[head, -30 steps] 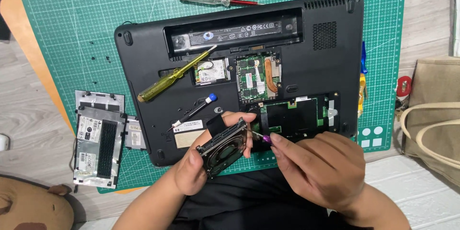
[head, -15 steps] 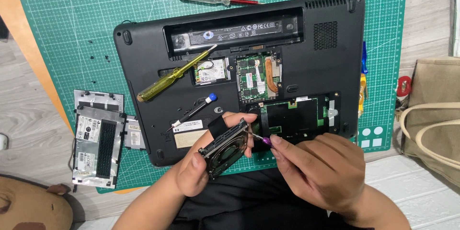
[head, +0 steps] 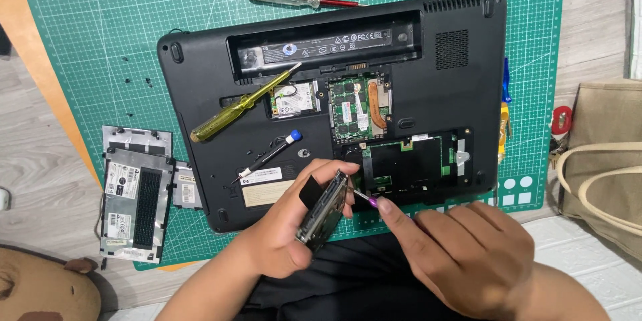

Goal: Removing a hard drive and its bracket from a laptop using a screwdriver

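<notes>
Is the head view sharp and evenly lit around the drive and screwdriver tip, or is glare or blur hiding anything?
Head view: even, soft light, no hard shadows. The hard drive in the left hand is sharp. The purple-handled screwdriver in the right hand is small, so its tip contact is hard to resolve. Mild glare sits on the yellow screwdriver. Frame edges show slight wide-angle bending.

Bright, even light; sharp focus.

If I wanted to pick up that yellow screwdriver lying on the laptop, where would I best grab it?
Probably by the thick translucent handle of the yellow screwdriver, coming from above with fingers across its width. It lies flat and diagonal on the upturned black laptop, the handle at lower left with bare casing either side. The thin metal tip points up right toward an open bay holding a small circuit card, so avoid that end.
</notes>
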